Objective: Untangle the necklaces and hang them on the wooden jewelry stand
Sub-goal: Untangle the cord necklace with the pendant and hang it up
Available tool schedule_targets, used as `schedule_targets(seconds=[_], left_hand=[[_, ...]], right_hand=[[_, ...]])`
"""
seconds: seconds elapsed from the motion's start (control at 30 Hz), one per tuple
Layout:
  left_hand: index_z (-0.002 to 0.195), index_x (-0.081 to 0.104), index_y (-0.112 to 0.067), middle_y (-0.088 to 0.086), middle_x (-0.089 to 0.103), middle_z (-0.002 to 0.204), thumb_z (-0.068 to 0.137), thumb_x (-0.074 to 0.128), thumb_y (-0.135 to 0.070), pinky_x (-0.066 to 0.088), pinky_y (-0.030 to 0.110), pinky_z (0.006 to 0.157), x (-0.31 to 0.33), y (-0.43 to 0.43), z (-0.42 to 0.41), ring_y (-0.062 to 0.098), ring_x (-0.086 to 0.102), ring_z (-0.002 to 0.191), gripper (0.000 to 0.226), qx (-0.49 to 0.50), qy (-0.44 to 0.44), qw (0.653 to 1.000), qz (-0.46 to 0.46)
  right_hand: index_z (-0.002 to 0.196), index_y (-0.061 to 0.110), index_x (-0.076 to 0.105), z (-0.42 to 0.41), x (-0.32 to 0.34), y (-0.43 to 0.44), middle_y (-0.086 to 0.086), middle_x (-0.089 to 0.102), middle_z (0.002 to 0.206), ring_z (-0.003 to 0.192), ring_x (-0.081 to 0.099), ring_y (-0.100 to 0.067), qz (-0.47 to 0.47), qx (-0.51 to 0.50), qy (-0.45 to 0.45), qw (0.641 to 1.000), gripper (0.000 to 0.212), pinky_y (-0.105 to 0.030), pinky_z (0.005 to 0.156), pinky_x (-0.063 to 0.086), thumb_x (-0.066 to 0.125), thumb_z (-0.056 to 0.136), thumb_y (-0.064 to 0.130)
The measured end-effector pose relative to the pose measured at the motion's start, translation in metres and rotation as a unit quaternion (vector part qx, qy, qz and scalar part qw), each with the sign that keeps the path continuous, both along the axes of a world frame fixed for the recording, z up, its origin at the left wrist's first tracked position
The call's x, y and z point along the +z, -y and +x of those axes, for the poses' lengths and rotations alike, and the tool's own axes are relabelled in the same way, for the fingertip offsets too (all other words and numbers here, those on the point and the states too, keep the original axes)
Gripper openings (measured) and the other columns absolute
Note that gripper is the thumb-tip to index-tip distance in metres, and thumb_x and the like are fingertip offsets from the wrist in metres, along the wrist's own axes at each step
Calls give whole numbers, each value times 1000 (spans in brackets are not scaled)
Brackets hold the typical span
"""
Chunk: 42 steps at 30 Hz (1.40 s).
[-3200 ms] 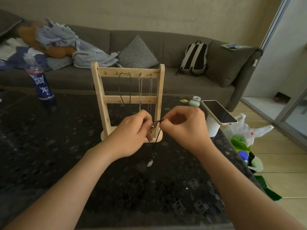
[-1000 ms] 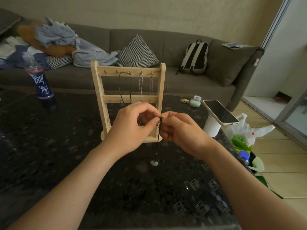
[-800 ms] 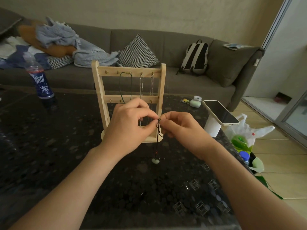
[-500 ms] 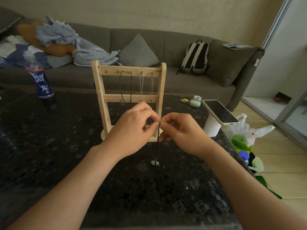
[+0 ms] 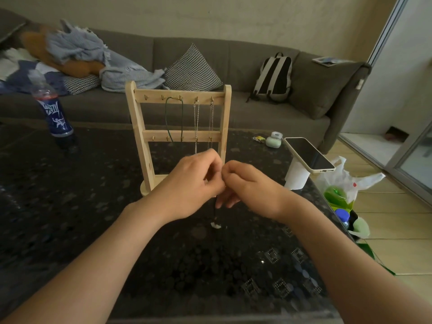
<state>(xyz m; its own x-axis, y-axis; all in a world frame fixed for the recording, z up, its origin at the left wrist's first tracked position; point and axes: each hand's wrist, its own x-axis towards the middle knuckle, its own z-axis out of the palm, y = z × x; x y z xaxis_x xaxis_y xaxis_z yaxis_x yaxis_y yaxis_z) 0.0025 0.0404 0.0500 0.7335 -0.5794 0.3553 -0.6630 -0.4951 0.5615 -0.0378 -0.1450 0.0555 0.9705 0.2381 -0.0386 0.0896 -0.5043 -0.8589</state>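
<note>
Wooden jewelry stand (image 5: 178, 136) upright on the dark counter (image 5: 70, 218), at 12 o'clock from my hands. Its top rail already carries three pieces: a green cord necklace (image 5: 174, 118) and two thin silver chains (image 5: 196, 122), hung side by side and apart from one another.

Left hand (image 5: 191, 185) and right hand (image 5: 247, 185) meet knuckle to knuckle just in front of the stand's base. Both grips pinched on the black cord necklace (image 5: 215, 208); the pinch points themselves are hidden between the fingers.

Change over the last few seconds: hands had been apart with the cord stretched between them; now they are closed together and a little higher. The cord hangs straight down at 6 o'clock in what looks like one line.

Pale pendant (image 5: 215, 225) at the cord's bottom end, at or just above the counter; cannot tell which.

Judgement: the knot looks worked out, or nearly so. Next is opening the loop and lifting it to a free hook at 11 o'clock on the top rail. Risk: brushing the hung chains on the way up.
</note>
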Motion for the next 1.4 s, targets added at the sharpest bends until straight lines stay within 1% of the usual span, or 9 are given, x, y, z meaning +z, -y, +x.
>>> schedule_targets(seconds=[0.17,0.3,0.47,0.63,0.87,1.07,1.17,1.3,1.4], left_hand=[[103,71,-27,-12,74,92,97,73,-17,64,26,82,-2,-1,3,3,73,87,12,37,-53,993,-103],[113,79,-27,-15,78,96,100,72,-20,65,31,87,-4,0,3,0,75,90,17,49,-68,991,-104],[105,79,-27,-12,79,90,101,71,-25,64,37,92,-1,-1,2,3,76,89,10,52,-122,985,-107],[114,78,-17,6,81,104,104,66,-23,59,51,102,5,-7,2,22,79,101,17,25,-360,914,-184],[119,77,-5,21,78,113,104,65,-20,58,53,103,5,-7,9,29,78,103,24,24,-462,860,-216],[95,80,-8,7,78,88,101,66,-19,58,52,104,4,-7,7,20,76,90,19,39,-416,898,-141],[98,82,-10,4,77,84,98,68,-23,57,52,104,5,-7,6,17,74,92,18,57,-384,917,-95],[100,81,-15,1,76,82,98,66,-28,57,51,103,5,-6,6,17,74,93,20,79,-394,913,-72],[93,74,-14,-1,72,79,103,58,-27,54,52,105,5,-3,6,18,75,91,23,106,-426,889,-128]], right_hand=[[107,13,66,3,-5,4,-4,75,98,86,79,-17,-3,-45,63,997,17,-39,82,64,49,111,15],[108,14,68,4,-8,6,-5,79,97,90,79,-17,14,-71,83,994,14,-44,86,66,55,110,18],[112,7,62,2,-6,6,-12,80,96,86,81,-24,60,-63,55,995,12,-46,82,67,53,111,14],[114,3,58,-1,-4,8,-15,80,94,88,80,-31,75,-36,73,994,12,-48,82,66,51,112,13],[114,7,59,1,-6,9,-17,78,98,91,79,-31,84,-44,82,992,11,-51,84,66,51,111,15],[110,16,59,0,-7,10,-9,76,95,78,78,-22,-11,-3,116,993,6,-39,76,64,53,111,16],[108,23,60,0,-10,9,0,72,93,74,74,-15,-90,5,147,985,9,-31,75,61,55,109,15],[107,26,58,0,-12,6,5,69,88,73,73,-11,-116,15,157,981,11,-27,72,58,55,109,15],[107,23,57,0,-11,4,0,73,85,76,74,-12,-103,24,147,983,9,-29,76,59,51,111,17]])
